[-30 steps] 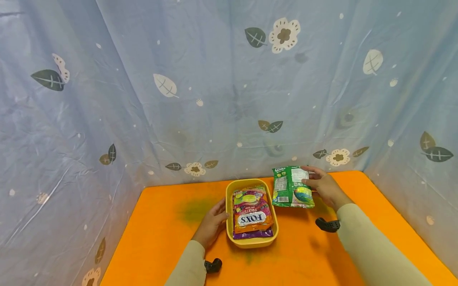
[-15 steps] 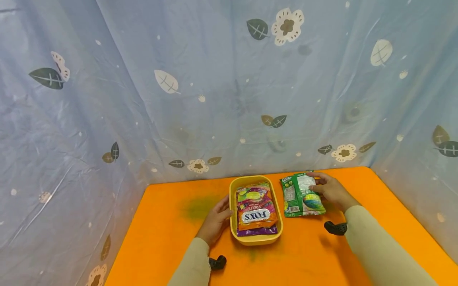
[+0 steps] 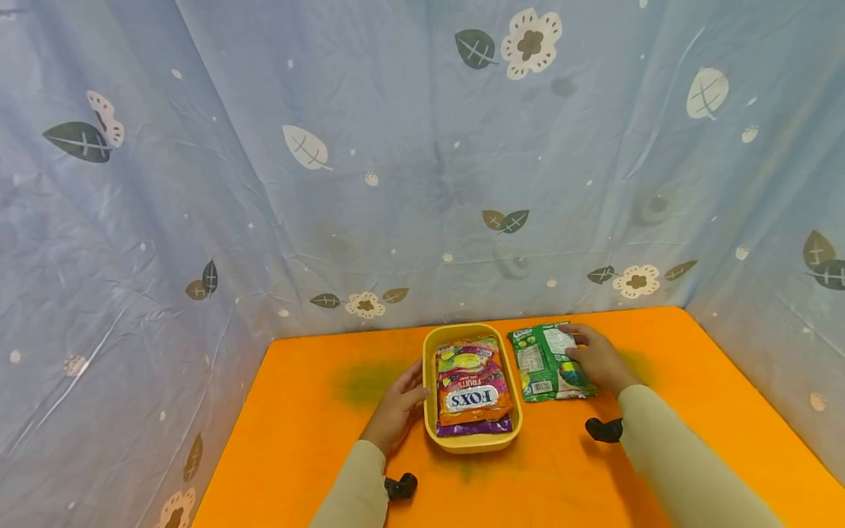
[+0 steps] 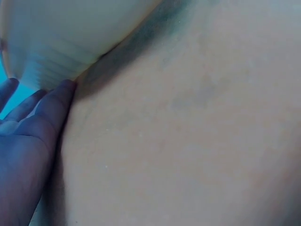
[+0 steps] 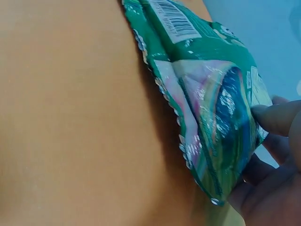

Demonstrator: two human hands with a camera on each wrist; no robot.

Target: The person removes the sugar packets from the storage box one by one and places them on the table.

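A yellow plastic basket [image 3: 478,443] stands on the orange table with candy bags in it. On top lies an orange and pink Fox's fruits candy bag [image 3: 472,381]; a purple bag [image 3: 474,427] shows beneath it. My left hand [image 3: 394,411] rests against the basket's left side with extended fingers, and in the left wrist view the fingertips touch the pale outer wall [image 4: 70,52]. To the basket's right, my right hand [image 3: 602,361] pinches the right side of a green Fox's candy bag [image 3: 548,367]. The right wrist view has the thumb on its printed face and fingers behind.
An orange cloth-like surface [image 3: 297,440] with greenish stains covers the table. Blue curtains [image 3: 396,220] printed with leaves and flowers hang at its back and sides. A black curved piece [image 3: 604,430] sits at each wrist.
The green candy bag has come down closer to the table beside the basket, then shifted slightly left with my right hand. My left hand stays at the basket. The head view has shifted a little.
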